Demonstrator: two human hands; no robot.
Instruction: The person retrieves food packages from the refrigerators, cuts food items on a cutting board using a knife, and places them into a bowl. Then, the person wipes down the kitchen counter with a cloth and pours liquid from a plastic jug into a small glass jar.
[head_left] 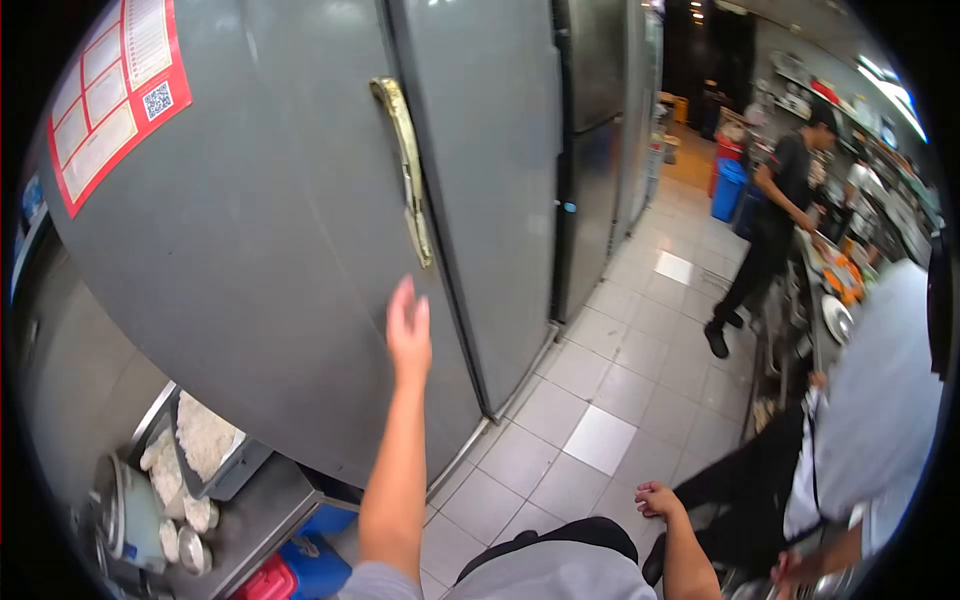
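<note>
In front of me stands a tall grey metal fridge point(280, 230) with its door closed against the frame. Its long, worn, yellowish door handle point(407, 165) runs down near the door's edge. My left hand point(408, 325) reaches up just below the lower end of this handle, fingers stretched out and apart, not touching it as far as I can see. Low at my side, my right hand point(656, 498) hangs over the floor with loosely bent fingers and nothing visible in it.
At lower left, a metal counter point(270, 520) carries a tub of white grains point(205, 440) and several small cups. A person in a light shirt point(870, 400) stands close on my right; another in dark clothes point(785, 200) works farther off. White floor tiles point(600, 440) run between.
</note>
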